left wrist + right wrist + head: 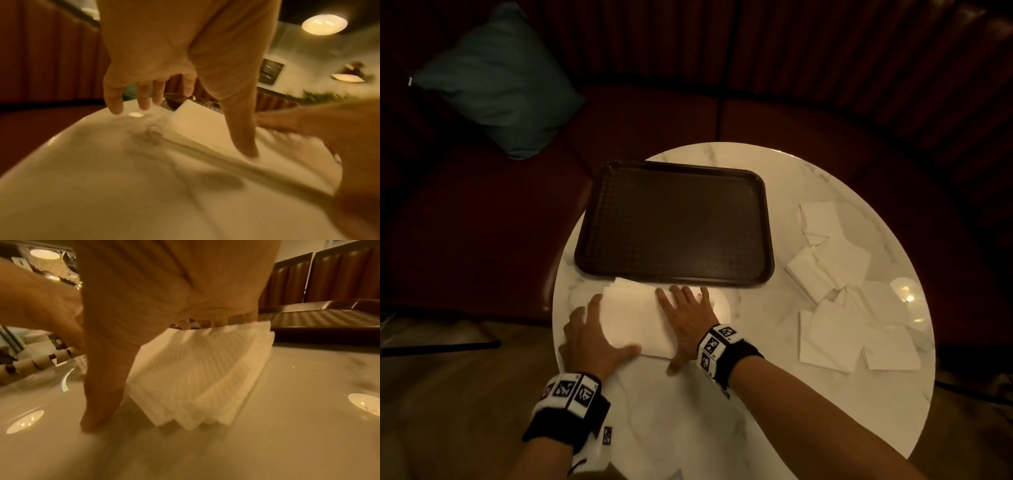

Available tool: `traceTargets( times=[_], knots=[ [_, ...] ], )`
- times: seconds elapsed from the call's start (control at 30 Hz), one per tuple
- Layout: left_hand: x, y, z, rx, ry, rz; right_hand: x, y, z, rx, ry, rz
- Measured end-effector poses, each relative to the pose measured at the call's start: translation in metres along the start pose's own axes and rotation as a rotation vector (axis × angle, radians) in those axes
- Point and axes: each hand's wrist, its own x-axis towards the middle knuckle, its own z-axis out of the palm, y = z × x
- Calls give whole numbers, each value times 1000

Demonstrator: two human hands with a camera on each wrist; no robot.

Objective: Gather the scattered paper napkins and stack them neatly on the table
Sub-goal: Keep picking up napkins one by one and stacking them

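Now the napkin stack point(631, 320) sits at the surface's point(774, 411) near-left edge, touching the tray point(674, 222), squeezed between flat, spread hands, left point(589, 337) and right point(686, 317). Corners fan out; push unevenly and they'll splay or buckle. Loose napkins point(849, 284) wait right.

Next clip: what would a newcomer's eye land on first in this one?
Probably the white napkin stack at the near-left edge of the round marble table, squared between the left hand and the right hand. Next, the dark brown tray just beyond it, bare inside. Then the loose napkins strewn along the table's right side, not yet gathered.
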Motion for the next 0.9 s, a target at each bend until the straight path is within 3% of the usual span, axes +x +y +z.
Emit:
traceTargets(
  times=[0.07, 0.23, 0.43, 0.53, 0.63, 0.7, 0.77, 0.8, 0.9],
  knots=[
    [-2, 2, 2, 254, -111, 95, 0, -3, 2, -18, 5, -6],
    [15, 17, 3, 552, -231, 240, -6, -6, 3, -6, 45, -68],
    [14, 26, 3, 652, -278, 253, -26, 11, 5, 216, 111, -25],
    [8, 25, -1, 649, -275, 249, -57, 42, 3, 540, 333, 206],
    [-2, 30, -4, 639, -255, 241, -105, 103, 27, 678, 609, 605],
    [-11, 36, -6, 642, -262, 237, -140, 141, 52, 601, 489, 811],
    [-23, 46, -5, 636, -261, 229, -167, 164, 74, 479, 274, 854],
    [-27, 50, -5, 616, -250, 222, -173, 169, 81, 458, 234, 848],
    [-49, 63, -5, 504, -165, 211, -184, 179, 92, 511, 326, 827]
  ],
)
